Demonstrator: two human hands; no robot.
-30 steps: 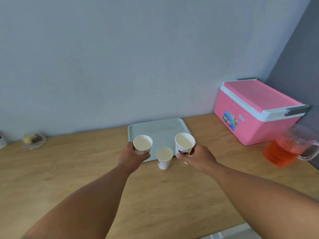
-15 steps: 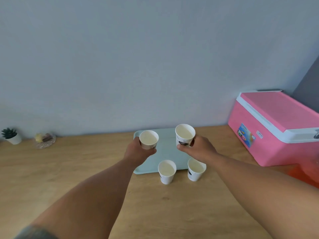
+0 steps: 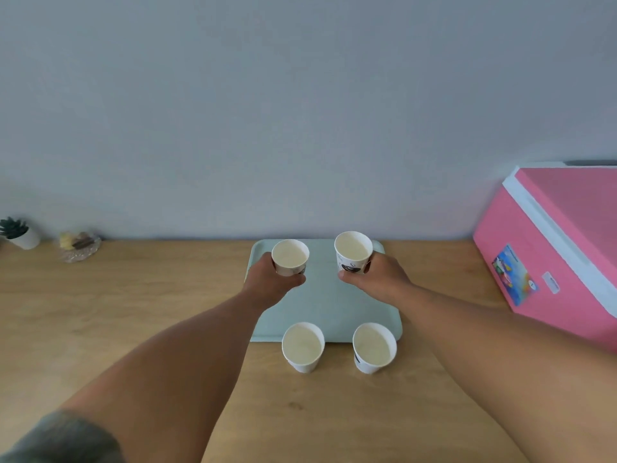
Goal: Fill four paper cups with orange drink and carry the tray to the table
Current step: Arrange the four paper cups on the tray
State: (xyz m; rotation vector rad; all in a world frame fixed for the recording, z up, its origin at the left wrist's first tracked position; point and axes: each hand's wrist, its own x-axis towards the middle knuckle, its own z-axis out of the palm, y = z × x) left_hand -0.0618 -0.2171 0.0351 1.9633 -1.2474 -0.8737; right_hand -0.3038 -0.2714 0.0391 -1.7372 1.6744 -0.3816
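A pale green tray [image 3: 329,305] lies on the wooden counter against the wall. My left hand [image 3: 267,284] grips an empty white paper cup [image 3: 289,257] over the tray's far left corner. Over the far right part of the tray, my right hand [image 3: 380,279] grips a second empty paper cup [image 3: 353,251] with a dark print. Two more empty cups stand on the counter at the tray's near edge, one on the left [image 3: 302,346] and one on the right [image 3: 374,347]. The jug of orange drink is out of view.
A pink cooler box [image 3: 551,248] with a white rim stands at the right on the counter [image 3: 133,312]. At the far left, by the wall, sit a small potted plant [image 3: 18,232] and a glass dish [image 3: 79,247] of small items.
Both hands carried their cups forward over the tray toward its far side. The view swung left and down, so the orange jug left the frame and both standing cups show.
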